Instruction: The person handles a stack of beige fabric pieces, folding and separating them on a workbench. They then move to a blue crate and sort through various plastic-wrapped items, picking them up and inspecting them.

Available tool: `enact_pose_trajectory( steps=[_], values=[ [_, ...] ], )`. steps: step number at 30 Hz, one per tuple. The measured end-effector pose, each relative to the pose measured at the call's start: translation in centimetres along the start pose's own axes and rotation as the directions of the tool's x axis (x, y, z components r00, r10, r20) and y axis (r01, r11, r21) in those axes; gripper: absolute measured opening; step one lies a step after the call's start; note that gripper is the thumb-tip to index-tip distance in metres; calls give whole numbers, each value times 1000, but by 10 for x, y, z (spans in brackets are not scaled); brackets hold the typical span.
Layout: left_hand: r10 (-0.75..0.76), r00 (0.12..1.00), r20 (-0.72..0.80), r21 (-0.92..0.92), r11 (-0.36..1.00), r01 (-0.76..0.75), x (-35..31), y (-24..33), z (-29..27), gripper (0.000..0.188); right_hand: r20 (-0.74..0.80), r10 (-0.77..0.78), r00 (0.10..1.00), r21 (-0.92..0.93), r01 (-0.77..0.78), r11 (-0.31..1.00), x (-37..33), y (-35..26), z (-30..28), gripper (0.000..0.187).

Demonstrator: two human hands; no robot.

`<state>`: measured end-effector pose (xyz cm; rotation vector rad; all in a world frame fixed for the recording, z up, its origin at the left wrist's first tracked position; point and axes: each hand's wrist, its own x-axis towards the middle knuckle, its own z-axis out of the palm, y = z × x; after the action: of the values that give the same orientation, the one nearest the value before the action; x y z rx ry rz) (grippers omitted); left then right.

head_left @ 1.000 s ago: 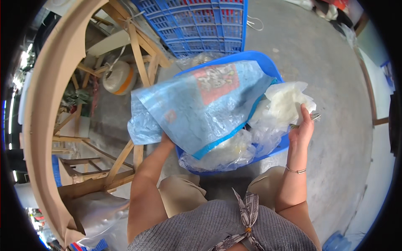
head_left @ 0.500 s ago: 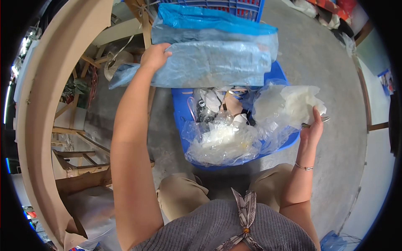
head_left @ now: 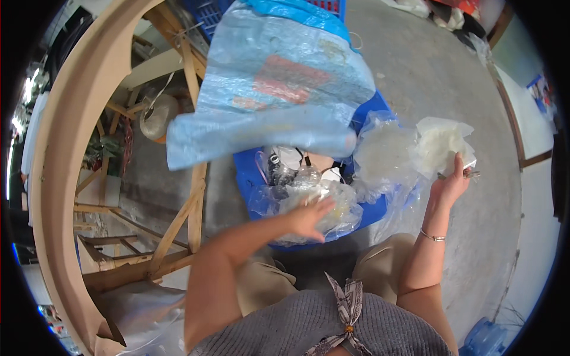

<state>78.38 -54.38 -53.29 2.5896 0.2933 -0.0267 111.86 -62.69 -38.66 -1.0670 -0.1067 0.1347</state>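
Observation:
My left hand [head_left: 312,218], fingers apart and slightly blurred, is over a heap of crumpled clear plastic [head_left: 339,209] at the near side of a blue crate [head_left: 249,172]. To the right, my right hand [head_left: 449,185] is closed on a whitish clear plastic bag [head_left: 442,147]. A small metal object [head_left: 471,174] pokes out beside those fingers; its kind is unclear. More clear plastic [head_left: 383,151] hangs over the crate's right side. Across the far part lies a light blue woven sack [head_left: 279,77], its near edge folded and blurred, with neither hand on it.
Mixed scraps [head_left: 291,159] fill the crate's middle. Beyond the sack stands another blue crate [head_left: 208,15]. A wooden frame [head_left: 193,202] and a curved tan board [head_left: 65,136] border the left. A blue plastic container [head_left: 484,338] sits at the lower right on grey concrete floor [head_left: 475,237].
My left hand has let go of the sack and come back toward me over the plastic heap. The sack now lies more spread out, its near edge lower. My right hand has shifted slightly right.

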Motion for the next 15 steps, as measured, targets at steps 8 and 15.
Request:
enact_pose_trajectory(
  steps=[8,15],
  values=[
    [-633,769,-87,-361,739,568,6,-78,-39,19,-84,-369,926,-45,366,929,8,-39,-15,22],
    [-841,354,-409,-798,518,308,-64,-204,-101,12,-46,-388,921,-71,384,921,-1,-33,-3,25]
  ],
)
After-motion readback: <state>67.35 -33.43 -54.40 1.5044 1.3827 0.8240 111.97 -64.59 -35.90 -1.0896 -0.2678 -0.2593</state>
